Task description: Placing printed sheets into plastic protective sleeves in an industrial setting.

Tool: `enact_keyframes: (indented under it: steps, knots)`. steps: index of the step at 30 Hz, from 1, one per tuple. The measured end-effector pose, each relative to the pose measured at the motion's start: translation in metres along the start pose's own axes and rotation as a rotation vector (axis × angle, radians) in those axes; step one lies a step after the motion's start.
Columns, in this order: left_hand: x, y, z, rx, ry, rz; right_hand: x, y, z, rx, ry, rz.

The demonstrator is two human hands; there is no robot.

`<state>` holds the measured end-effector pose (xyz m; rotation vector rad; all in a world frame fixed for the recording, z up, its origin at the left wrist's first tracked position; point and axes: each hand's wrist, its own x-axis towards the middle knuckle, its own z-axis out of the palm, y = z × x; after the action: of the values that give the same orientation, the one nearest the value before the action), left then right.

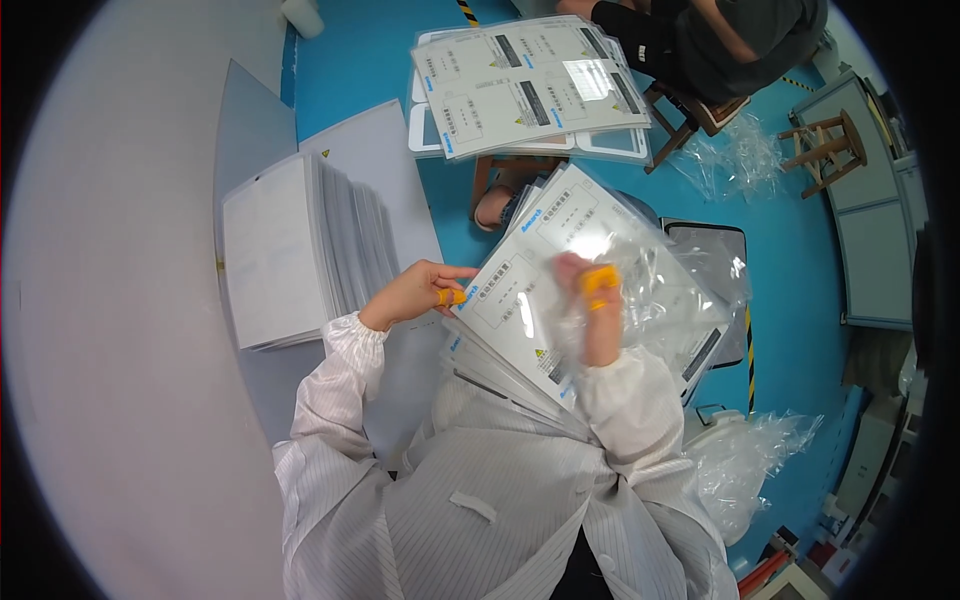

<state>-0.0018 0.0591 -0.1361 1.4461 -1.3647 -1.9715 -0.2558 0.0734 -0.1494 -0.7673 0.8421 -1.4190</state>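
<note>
On my lap lies a tilted stack of printed white panels [515, 330] with black diagrams and blue marks. At the top panel's left edge, my left hand [425, 290] pinches the rim, orange wrapping on one finger. My right hand [592, 290], also with orange wrapping, is over the panel's middle and blurred by motion. Its fingers look curled in on crumpled clear plastic film [665, 285], which spreads over the panel's right side. Exactly how the fingertips grip the film is smeared.
To my left, a thick stack of white sheets [275, 260] stands on a grey table [370, 140]. Ahead, more printed panels [530, 85] rest on a stool. A seated person [740, 45] is beyond. Loose film [740, 160] and a bag of film [745, 470] lie right, near a wooden stool [825, 150].
</note>
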Motion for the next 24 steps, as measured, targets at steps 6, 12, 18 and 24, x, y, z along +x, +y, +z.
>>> enact_keyframes:
  steps: [6, 12, 18, 24]
  knots:
    - [0.010, 0.009, -0.015, 0.033, -0.121, 0.000, 0.013, -0.025, -0.063, 0.298, 0.199, 0.018]
    - [0.037, 0.051, 0.008, 0.145, -0.098, 0.141, 0.007, -0.025, -0.041, 0.147, 0.159, -0.005]
    - [0.068, 0.051, 0.013, 0.246, 0.025, 0.173, -0.005, -0.086, -0.107, -0.021, 0.184, -0.078]
    - [0.121, 0.033, -0.086, 0.000, 0.067, 0.347, -0.140, -0.330, -0.295, -0.189, 0.984, -0.755]
